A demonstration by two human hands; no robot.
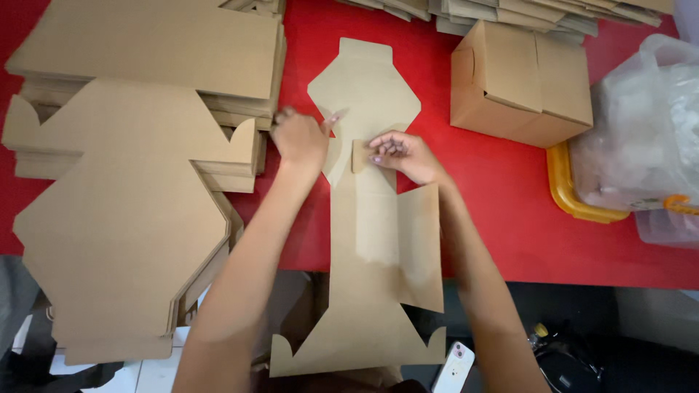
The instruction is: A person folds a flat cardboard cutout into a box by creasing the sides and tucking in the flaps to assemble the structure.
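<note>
Both hands pinching a flat cardboard cutout (pixel 378 240) (left hand (pixel 300 138), right hand (pixel 402 154)), red table (pixel 502 189)

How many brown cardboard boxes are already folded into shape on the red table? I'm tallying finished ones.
1: the folded brown cardboard box stands at the red table's far right, beside the yellow-rimmed tub. Everything else is flat; others may lie out of view.

- Left hand (pixel 300 138): palm down, knuckles up, fingers curled, thumb out to the right.
- Right hand (pixel 404 154): fingers bent inward in a pinching grip.
- Both forearms bare, reaching forward, converging.
</note>
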